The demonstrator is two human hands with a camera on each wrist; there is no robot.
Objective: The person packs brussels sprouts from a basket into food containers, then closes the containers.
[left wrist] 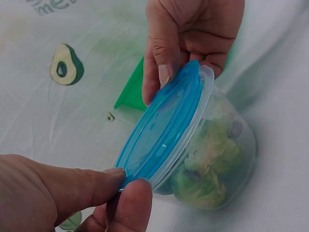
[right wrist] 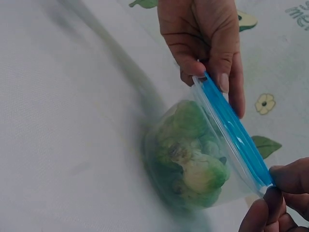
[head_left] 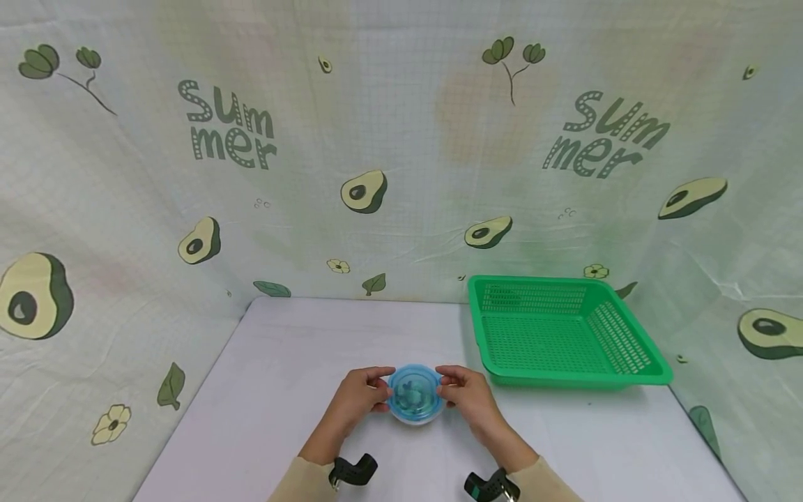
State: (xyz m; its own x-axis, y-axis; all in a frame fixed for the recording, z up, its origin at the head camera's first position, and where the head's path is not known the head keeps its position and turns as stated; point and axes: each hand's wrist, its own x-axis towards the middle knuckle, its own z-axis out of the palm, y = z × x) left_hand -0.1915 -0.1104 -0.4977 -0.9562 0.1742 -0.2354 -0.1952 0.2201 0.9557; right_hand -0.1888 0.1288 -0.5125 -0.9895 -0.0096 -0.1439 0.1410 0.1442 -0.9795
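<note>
A round, clear plastic container (left wrist: 246, 164) stands on the table between both hands, with a translucent blue lid (head_left: 415, 373) lying over its mouth. Green leafy balls that look like Brussels sprouts (right wrist: 203, 174) show through its wall. My left hand (head_left: 359, 399) pinches the left edge of the lid, thumb on top and a finger beneath. Opposite it, my right hand (head_left: 469, 396) pinches the right edge, its thumb also on top. In the left wrist view a narrow gap shows between the lid and the pale container rim (left wrist: 206, 79).
A green perforated basket (head_left: 564, 380) sits at the back right of the white table (head_left: 301, 335), beyond my right hand. A cloth printed with avocados (head_left: 401, 125) hangs behind the table and along its sides.
</note>
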